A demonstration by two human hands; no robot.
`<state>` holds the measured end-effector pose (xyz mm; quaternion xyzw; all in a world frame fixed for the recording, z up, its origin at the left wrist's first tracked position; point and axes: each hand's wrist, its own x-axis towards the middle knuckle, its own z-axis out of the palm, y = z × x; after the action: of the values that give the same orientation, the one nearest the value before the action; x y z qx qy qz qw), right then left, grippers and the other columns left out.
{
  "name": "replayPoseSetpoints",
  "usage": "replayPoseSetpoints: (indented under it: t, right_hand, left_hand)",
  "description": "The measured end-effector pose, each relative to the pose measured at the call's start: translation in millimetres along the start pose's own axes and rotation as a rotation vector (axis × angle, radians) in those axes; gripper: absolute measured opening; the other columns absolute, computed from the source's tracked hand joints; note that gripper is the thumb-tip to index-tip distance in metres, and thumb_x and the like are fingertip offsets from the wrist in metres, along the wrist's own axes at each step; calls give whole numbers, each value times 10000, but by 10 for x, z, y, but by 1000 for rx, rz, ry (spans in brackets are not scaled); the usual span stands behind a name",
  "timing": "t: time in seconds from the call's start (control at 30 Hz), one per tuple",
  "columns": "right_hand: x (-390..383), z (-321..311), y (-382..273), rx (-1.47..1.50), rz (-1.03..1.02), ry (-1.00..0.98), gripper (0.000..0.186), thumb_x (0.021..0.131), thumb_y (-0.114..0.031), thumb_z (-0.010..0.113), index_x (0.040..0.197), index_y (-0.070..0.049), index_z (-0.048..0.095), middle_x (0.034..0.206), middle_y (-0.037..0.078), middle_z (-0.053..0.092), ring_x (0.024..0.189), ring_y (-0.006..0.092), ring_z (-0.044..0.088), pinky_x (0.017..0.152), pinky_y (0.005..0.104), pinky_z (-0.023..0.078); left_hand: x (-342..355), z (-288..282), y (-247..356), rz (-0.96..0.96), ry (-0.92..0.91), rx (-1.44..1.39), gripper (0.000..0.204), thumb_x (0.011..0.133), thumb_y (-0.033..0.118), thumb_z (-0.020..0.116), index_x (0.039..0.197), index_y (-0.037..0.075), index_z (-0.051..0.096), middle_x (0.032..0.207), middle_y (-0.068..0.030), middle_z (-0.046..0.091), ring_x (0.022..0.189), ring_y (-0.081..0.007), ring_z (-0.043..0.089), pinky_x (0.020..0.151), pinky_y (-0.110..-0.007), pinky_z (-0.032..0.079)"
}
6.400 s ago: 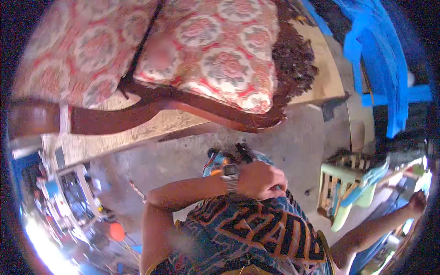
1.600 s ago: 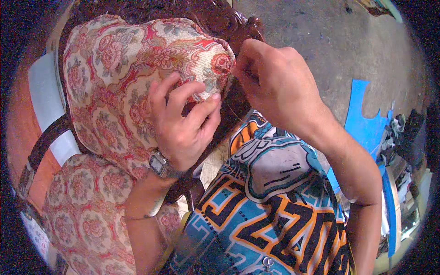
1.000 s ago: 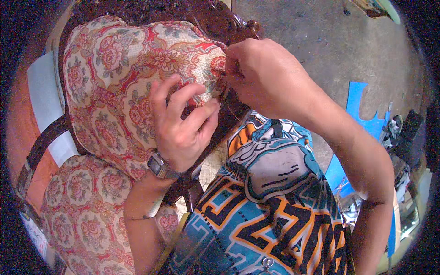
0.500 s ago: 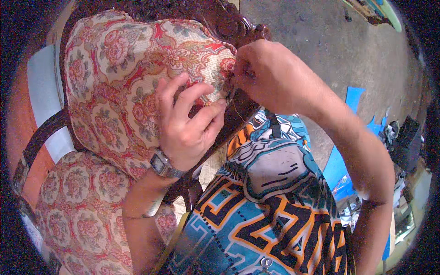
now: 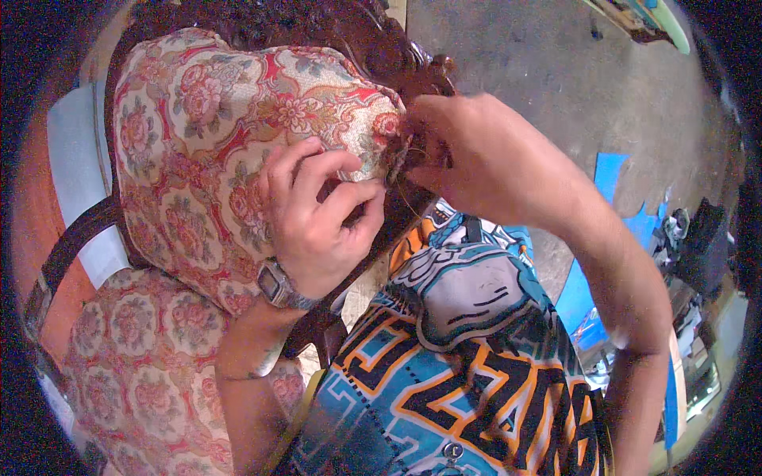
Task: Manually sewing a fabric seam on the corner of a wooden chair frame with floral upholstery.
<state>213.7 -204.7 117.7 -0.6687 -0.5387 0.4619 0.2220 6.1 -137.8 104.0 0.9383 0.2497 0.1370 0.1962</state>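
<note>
A chair back covered in floral upholstery fabric (image 5: pixel 210 151), cream with red roses, lies below me, framed in dark carved wood (image 5: pixel 373 36). My left hand (image 5: pixel 317 210), with a watch (image 5: pixel 278 285) on its wrist, rests on this cover. Its fingers are bent and close on the fabric near the right-hand edge. Beside that edge my right hand (image 5: pixel 468 151) is curled, its fingertips mostly hidden in shadow against the wood. A thin pale thread (image 5: pixel 409 194) runs by the fabric edge between both hands. What the right fingers grip is too dark to make out.
A seat (image 5: pixel 151 373) in the same floral fabric sits at the lower left, next to a curved dark wooden arm (image 5: pixel 75 230). Over my lap hangs printed clothing (image 5: pixel 468 309). Blue sheet scraps (image 5: pixel 583 305) and dark clutter (image 5: pixel 706 246) lie on the grey floor (image 5: pixel 524 87) at right.
My right hand has shifted slightly down and right, and its fingers have loosened from a tighter curl beside the fabric edge. The left hand has barely moved, its fingers a little more bent.
</note>
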Motion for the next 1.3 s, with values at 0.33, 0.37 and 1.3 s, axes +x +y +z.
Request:
replayPoseSetpoints:
  t: [0.33,0.37,1.3]
  right_hand:
    - [-85,141,170,-108,9,154,114,780,-124,637,800,-18,673,739,226,664,749,414,669,705,479,552]
    - [-97,155,162,-182,-19,151,107,779,-120,631,793,-24,677,734,220,667,746,411,672,709,476,556]
    - [-1610,194,347,1424,-282,739,240,940,-251,534,1053,-41,509,723,15,425,656,132,425,717,392,462]
  left_hand:
    - [202,-131,-26,75,-192,-19,175,675,139,800,821,179,712,932,15,566,1021,-262,484,905,-435,402]
    - [214,-152,-16,97,-218,10,176,677,146,801,828,181,717,930,14,565,1029,-265,481,907,-437,400]
    - [194,235,849,137,131,-665,371,778,327,773,1094,140,720,783,-31,568,740,-212,587,578,-336,512]
